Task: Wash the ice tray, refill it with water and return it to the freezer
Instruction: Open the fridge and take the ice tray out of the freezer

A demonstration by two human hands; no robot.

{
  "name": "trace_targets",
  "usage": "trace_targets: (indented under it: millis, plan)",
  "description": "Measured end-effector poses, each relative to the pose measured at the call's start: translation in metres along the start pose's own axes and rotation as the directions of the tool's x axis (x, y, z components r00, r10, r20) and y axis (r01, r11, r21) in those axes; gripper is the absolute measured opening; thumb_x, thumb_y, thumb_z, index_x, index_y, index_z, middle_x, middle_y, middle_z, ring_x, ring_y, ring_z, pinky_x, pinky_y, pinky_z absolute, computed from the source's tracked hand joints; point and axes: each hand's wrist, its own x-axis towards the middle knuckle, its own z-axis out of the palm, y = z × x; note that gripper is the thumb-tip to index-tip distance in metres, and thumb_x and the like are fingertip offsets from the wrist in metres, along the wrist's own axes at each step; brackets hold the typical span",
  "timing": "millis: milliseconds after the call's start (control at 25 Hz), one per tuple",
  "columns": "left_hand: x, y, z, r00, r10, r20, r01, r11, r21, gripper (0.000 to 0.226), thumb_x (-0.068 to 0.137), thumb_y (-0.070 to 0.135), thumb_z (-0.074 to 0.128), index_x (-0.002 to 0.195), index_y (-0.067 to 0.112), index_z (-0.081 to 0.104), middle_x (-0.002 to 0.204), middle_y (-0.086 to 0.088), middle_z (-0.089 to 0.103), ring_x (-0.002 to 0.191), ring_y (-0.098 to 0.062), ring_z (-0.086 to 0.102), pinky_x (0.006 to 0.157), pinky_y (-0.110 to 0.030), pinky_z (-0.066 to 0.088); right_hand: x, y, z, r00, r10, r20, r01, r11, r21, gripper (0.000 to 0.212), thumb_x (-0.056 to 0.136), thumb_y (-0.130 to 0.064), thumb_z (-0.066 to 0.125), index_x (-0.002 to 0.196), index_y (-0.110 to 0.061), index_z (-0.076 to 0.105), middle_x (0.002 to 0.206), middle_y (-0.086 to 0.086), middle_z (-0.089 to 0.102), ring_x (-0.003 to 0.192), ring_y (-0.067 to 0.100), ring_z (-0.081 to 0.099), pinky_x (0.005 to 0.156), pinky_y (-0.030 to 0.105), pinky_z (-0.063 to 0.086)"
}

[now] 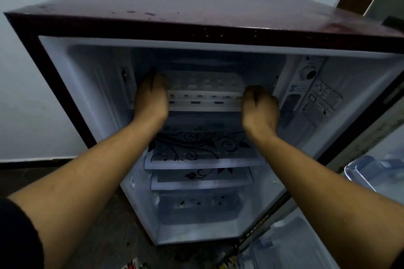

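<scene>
A white ice tray (203, 85) lies level inside the freezer compartment (209, 59) at the top of an open maroon fridge (175, 6). My left hand (152, 96) grips the tray's left end, fingers reaching into the compartment. My right hand (259, 105) grips its right end with curled fingers. The tray's near edge sits at the compartment's front lip. Whether its cells hold water cannot be made out.
Below the freezer are two glass shelves with black floral print (203, 148) and a clear drawer (196, 207). A thermostat dial (309, 73) is on the right inner wall. The open door with its racks (371, 172) stands at the right.
</scene>
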Motion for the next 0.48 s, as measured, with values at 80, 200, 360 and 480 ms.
trace_targets:
  millis: [80, 200, 360, 480]
  plan:
    - [-0.012, 0.007, 0.0, 0.997, -0.076, -0.028, 0.071, 0.984, -0.164, 0.054, 0.11, 0.036, 0.027, 0.159, 0.019, 0.044, 0.153, -0.008, 0.055, 0.139, -0.03, 0.051, 0.121, -0.047, 0.037, -0.003, -0.001, -0.005, 0.994, 0.106, -0.03, -0.098, 0.977, 0.19, 0.034, 0.101, -0.027, 0.039, 0.069, -0.017, 0.041, 0.068, -0.001, 0.043, 0.068, 0.018, 0.043, 0.062, 0.031, 0.032]
    - [-0.027, 0.014, -0.002, 0.965, -0.247, -0.088, 0.197, 0.903, -0.381, 0.038, 0.113, 0.032, 0.027, 0.123, 0.026, 0.063, 0.121, 0.004, 0.065, 0.12, -0.022, 0.057, 0.112, -0.036, 0.044, -0.001, -0.007, -0.016, 0.923, 0.384, -0.016, -0.326, 0.805, 0.496, 0.026, 0.098, -0.017, 0.049, 0.072, -0.013, 0.053, 0.071, 0.001, 0.05, 0.066, 0.015, 0.046, 0.061, 0.029, 0.035]
    - [-0.039, 0.023, -0.012, 0.912, -0.398, -0.097, 0.276, 0.772, -0.573, 0.035, 0.112, 0.029, 0.033, 0.094, 0.024, 0.063, 0.09, 0.003, 0.067, 0.08, -0.012, 0.062, 0.068, -0.023, 0.05, -0.005, -0.009, -0.032, 0.815, 0.568, 0.117, -0.501, 0.587, 0.636, 0.02, 0.097, -0.016, 0.049, 0.083, -0.013, 0.062, 0.079, 0.006, 0.06, 0.062, 0.016, 0.051, 0.053, 0.027, 0.038]
    - [-0.046, 0.027, -0.017, 0.9, -0.43, -0.076, 0.304, 0.743, -0.596, 0.034, 0.109, 0.028, 0.035, 0.084, 0.022, 0.057, 0.08, 0.003, 0.065, 0.066, -0.012, 0.057, 0.058, -0.024, 0.041, -0.011, -0.01, -0.038, 0.784, 0.577, 0.227, -0.585, 0.568, 0.579, 0.019, 0.101, -0.024, 0.051, 0.091, -0.015, 0.063, 0.08, 0.005, 0.063, 0.059, 0.016, 0.053, 0.051, 0.028, 0.042]
